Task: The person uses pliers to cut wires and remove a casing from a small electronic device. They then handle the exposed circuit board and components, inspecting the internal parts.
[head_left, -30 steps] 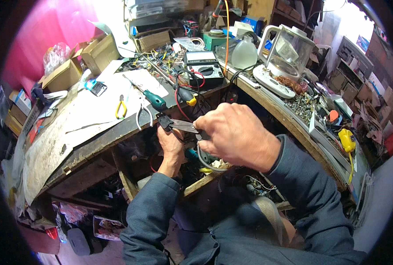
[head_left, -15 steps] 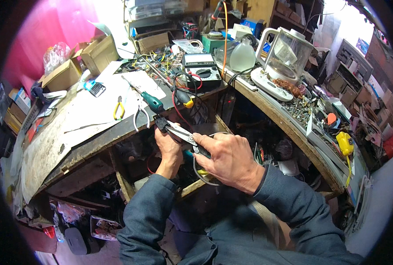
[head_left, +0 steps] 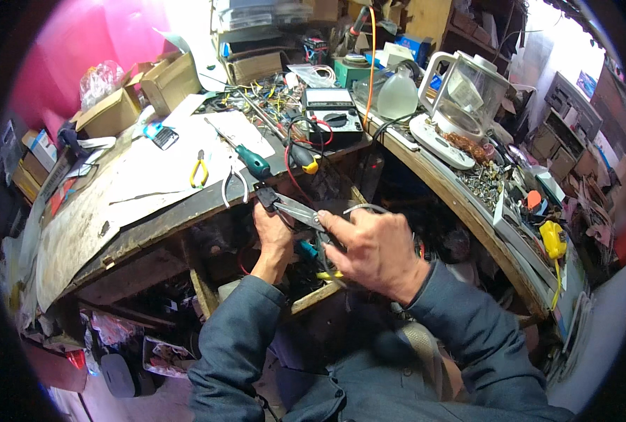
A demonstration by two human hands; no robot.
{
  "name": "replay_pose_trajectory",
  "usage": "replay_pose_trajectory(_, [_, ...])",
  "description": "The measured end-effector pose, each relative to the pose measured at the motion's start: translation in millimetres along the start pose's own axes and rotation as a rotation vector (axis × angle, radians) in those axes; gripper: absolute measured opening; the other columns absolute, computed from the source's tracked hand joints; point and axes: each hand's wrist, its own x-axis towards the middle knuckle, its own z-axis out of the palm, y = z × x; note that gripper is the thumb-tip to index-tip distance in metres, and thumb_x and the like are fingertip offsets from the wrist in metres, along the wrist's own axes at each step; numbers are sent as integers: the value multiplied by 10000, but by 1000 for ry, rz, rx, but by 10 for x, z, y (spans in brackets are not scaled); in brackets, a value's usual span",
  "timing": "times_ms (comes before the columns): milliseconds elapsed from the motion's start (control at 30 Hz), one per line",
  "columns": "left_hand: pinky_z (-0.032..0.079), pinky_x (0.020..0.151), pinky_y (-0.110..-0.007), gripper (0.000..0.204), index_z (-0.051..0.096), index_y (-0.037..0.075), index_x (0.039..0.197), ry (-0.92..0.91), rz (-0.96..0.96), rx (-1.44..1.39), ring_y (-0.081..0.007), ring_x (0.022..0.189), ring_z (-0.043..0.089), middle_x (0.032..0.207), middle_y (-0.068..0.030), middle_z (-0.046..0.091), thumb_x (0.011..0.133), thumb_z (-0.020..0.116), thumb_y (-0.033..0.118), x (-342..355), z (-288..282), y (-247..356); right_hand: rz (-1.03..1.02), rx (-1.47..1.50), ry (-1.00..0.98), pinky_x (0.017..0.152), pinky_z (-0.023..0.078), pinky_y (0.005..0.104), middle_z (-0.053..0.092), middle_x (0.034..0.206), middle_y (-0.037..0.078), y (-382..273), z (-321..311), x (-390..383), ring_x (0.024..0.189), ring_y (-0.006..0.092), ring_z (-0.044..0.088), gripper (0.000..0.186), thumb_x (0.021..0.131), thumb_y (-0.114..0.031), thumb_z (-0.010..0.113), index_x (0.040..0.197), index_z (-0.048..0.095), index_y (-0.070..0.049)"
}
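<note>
My left hand is closed around a small black plastic piece, held upright just off the bench edge. My right hand, a little blurred, grips long-jawed silver pliers. Their jaws slant up to the left, with the tips at the black piece. A thin grey cable curves behind my right hand; I cannot make out where it ends. On the bench just beyond my left hand lie white-handled pliers, a green-handled screwdriver and yellow-handled pliers.
An analog multimeter with red and black leads stands at the back. To the right are a glass jug, a translucent bottle and a heap of screws. An open drawer with a wooden rim lies below my hands.
The pliers' jaws have shifted their angle slightly, and my right hand's fingers have moved on the handles. The bench appears a little farther right and lower in view. Both hands keep their holds.
</note>
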Motion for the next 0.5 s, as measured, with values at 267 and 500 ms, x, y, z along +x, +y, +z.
replay_pose_trajectory(267, [504, 643, -318, 143, 722, -6, 880, -94, 78, 289, -146, 709, 636, 778, -39, 690, 896, 652, 118, 98, -142, -17, -243, -81, -102, 594, 552, 415, 653, 738, 71, 282, -225, 492, 698, 278, 687, 320, 765, -313, 784, 1052, 725, -183])
replay_pose_trajectory(500, [492, 626, -313, 103, 713, 9, 872, -91, 24, 70, -115, 701, 598, 774, -16, 665, 915, 648, 76, 61, -122, 14, -224, 82, -21, 577, 532, 370, 674, 782, 65, 410, -12, 350, 675, 261, 669, 437, 739, -269, 847, 1158, 755, -181])
